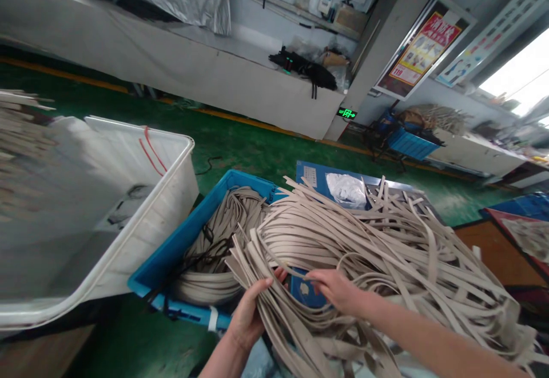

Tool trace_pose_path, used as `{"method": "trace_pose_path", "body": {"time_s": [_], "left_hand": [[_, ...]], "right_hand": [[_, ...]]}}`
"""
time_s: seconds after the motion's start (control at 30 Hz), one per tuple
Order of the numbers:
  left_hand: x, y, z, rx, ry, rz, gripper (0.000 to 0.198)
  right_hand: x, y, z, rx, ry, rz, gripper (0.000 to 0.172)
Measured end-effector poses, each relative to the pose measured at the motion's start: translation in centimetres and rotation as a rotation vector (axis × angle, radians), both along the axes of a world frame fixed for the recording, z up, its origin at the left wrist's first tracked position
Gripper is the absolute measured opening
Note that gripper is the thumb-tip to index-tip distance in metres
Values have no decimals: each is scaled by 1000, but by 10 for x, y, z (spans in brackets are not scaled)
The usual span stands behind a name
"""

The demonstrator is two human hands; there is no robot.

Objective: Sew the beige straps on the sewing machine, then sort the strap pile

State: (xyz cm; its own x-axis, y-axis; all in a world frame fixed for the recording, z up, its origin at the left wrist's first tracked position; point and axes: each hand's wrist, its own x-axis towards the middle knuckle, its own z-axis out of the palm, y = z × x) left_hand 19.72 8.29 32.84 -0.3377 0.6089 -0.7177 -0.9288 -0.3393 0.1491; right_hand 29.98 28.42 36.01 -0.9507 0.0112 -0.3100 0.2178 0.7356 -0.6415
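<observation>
My left hand (253, 303) is wrapped round a bundle of flat beige strips (274, 315), whose ends stick up past the thumb. To its right, my right hand (334, 287) pinches a single beige strip (295, 274) near the bundle. A large loose heap of the same strips (412, 246) spreads under and beyond my right forearm, over a blue surface (306, 295) that shows between the hands. On the left, close to the bundle, a blue crate (160, 252) holds coiled beige strips (210, 286) with black ties.
A big white tub (171, 178) stands at the left, with strips blurred at its far side. Behind runs a long grey bench (266, 86) with black items (304, 69) on it. Another blue crate (412, 140) stands farther right. A plastic bag (347, 189) lies behind the heap.
</observation>
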Motion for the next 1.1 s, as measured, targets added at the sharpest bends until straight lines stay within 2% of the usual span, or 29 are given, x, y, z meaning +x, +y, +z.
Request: {"method": "trace_pose_path", "body": {"time_s": [0.07,0.17,0.3,0.43,0.5,0.57,0.63,0.67,0.7,0.73,0.77,0.8,0.87,0.93,1.0,1.03,1.1], "left_hand": [[-3,1,4,36,36,-16,44],[-6,1,8,56,80,-43,47],[-8,5,13,27,129,-99,36],[-15,18,31,-91,228,-176,11],[-24,32,50,-119,314,-190,7],[-35,51,76,-109,405,-188,5],[-44,76,108,-75,497,-193,6],[-46,91,125,-47,544,-210,6],[-45,106,143,-15,600,-231,7],[-42,122,162,25,668,-254,8],[-37,138,180,70,743,-278,9],[-29,153,199,102,822,-299,10],[-8,182,235,158,940,-338,13],[17,205,270,221,1010,-378,16],[40,220,303,268,1084,-397,18],[51,225,319,272,1141,-389,18],[69,233,350,243,1271,-357,18]], "right_hand": [[6,-6,-3,16,-65,20,29],[8,-10,1,90,-72,142,30],[8,-13,4,202,-120,257,32],[2,-11,7,231,-148,220,30],[2,-6,26,232,-39,109,28],[11,-4,64,218,171,-124,31],[31,-12,115,150,419,-403,32],[44,-21,141,88,518,-492,30],[58,-35,163,-2,576,-513,27],[69,-50,179,-130,581,-475,26],[76,-67,188,-294,504,-396,29],[78,-83,190,-452,419,-322,38],[66,-103,178,-657,296,-264,60],[44,-102,162,-711,341,-458,85],[30,-85,162,-647,641,-747,90],[31,-75,171,-522,808,-829,83],[46,-56,203,-30,1161,-916,61]]}}
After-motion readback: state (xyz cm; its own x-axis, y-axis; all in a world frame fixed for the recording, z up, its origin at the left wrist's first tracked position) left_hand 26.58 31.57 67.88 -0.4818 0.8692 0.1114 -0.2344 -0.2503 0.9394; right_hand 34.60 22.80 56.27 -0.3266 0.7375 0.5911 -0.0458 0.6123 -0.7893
